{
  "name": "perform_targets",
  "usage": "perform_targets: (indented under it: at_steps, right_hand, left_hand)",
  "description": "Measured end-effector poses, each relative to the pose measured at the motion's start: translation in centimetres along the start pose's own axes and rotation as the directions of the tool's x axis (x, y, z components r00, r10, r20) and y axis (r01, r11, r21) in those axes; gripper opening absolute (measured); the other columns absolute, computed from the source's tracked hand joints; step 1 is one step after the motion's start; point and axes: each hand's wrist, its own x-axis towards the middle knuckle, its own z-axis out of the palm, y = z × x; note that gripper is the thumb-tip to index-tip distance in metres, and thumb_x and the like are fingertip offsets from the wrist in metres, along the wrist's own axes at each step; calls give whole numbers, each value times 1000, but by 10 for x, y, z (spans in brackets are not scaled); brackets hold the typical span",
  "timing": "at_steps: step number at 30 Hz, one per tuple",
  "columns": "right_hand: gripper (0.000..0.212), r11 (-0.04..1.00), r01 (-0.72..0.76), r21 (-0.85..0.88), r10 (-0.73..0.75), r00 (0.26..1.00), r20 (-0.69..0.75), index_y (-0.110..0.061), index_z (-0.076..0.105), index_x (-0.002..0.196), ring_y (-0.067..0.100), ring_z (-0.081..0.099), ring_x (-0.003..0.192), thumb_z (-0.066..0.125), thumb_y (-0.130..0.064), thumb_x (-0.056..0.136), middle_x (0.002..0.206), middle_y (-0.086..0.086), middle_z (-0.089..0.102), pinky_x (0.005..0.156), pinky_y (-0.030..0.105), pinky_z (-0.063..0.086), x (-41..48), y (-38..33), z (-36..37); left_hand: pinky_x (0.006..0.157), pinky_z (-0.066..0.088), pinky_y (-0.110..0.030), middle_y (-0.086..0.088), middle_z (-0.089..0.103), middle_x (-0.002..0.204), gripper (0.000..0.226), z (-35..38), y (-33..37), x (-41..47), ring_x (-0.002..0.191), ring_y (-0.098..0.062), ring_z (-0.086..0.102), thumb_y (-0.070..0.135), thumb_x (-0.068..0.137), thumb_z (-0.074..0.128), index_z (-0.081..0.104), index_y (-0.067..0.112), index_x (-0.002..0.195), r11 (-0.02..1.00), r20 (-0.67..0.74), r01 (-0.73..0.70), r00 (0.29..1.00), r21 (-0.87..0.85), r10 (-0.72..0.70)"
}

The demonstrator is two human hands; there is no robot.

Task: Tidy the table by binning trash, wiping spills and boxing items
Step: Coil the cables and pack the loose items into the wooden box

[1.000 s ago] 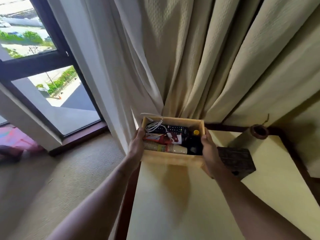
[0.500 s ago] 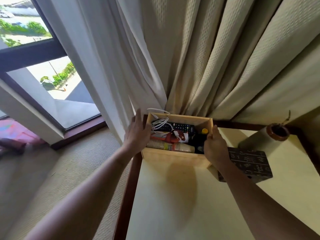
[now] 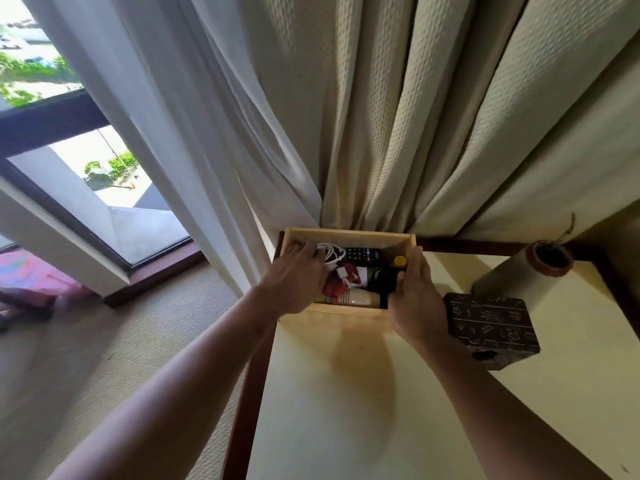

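A light wooden box [image 3: 349,235] sits at the far left corner of the pale yellow table [image 3: 363,410], pushed against the curtain. Inside lie a white cable [image 3: 330,252], a black remote [image 3: 363,253], a red packet [image 3: 337,287], a cream tube [image 3: 358,299] and a dark bottle with a yellow cap [image 3: 400,261]. My left hand [image 3: 294,282] reaches over the box's left side, fingers spread above the cable and contents. My right hand [image 3: 414,299] grips the box's right wall.
A dark patterned block [image 3: 491,327] lies right of the box, with a grey cylinder vase with a brown rim [image 3: 519,275] behind it. Heavy beige curtains [image 3: 381,116] hang right behind the box. A window and carpeted floor [image 3: 104,341] are to the left.
The box went from held up to resting at the table corner. My left hand left the box's outer side and moved in over its contents; my right hand stays on the right wall.
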Motion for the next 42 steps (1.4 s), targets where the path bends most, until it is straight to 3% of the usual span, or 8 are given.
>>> perform_targets:
  at_steps: [5,11,14,20,26,31,37,42]
  right_hand:
    - [71,990,14,-143,-13,1000,5,-4,14,160,27,43,141,48,-25,101,170,11,7,92,37,53,4,5,6]
    - [63,979,49,-200,-49,999,5,-3,26,156,26,44,140,48,-25,102,169,13,6,92,35,53,1,5,5]
    - [59,981,55,-184,-56,998,0,-2,27,156,28,43,142,44,-24,103,169,14,8,95,36,52,1,6,6]
    - [53,985,59,-160,-53,998,41,-2,34,151,34,41,142,44,-16,101,168,18,11,102,43,48,-1,1,0]
    - [55,995,5,-96,-4,1000,9,-2,28,154,35,52,130,44,-15,103,166,16,17,93,46,55,-6,-9,-6]
    - [58,997,-30,-74,30,1000,-7,-7,22,157,31,54,128,41,-21,104,167,10,15,88,42,54,-3,-7,-2]
    - [59,997,-1,-72,1,1000,-1,-8,20,158,26,52,129,39,-25,104,168,7,13,83,36,54,4,2,4]
    - [49,976,70,-208,-56,996,74,-8,40,149,34,25,150,35,-27,104,169,16,2,112,47,42,3,2,-4]
  left_hand:
    - [115,38,-51,-17,62,127,61,-4,-2,-2,123,-35,55,45,105,18,64,10,125,1000,37,27,999,2,-27]
    - [109,44,-40,-7,74,110,19,-19,-9,9,113,-26,65,20,95,63,77,13,106,981,71,144,985,131,-154]
    - [102,48,-43,-9,70,109,26,-17,-10,13,107,-31,66,9,88,66,74,14,111,984,15,150,988,92,-152]
    - [99,34,-51,-1,70,117,32,-19,-10,3,120,-28,51,42,98,53,71,20,111,935,14,225,971,275,-238]
    - [111,26,-58,-10,38,152,48,-9,-14,16,138,-37,29,38,102,44,51,16,144,944,251,248,920,217,-299]
    - [113,27,-58,-12,34,149,55,-4,-13,6,137,-34,32,47,104,29,49,14,144,941,95,249,956,231,-276]
    - [111,29,-58,-13,34,148,56,2,-6,14,136,-34,31,48,104,24,47,14,142,920,166,385,905,77,-392]
    - [98,48,-57,-12,47,139,44,6,6,10,124,-36,50,43,102,45,60,16,134,881,-2,462,885,-104,-465]
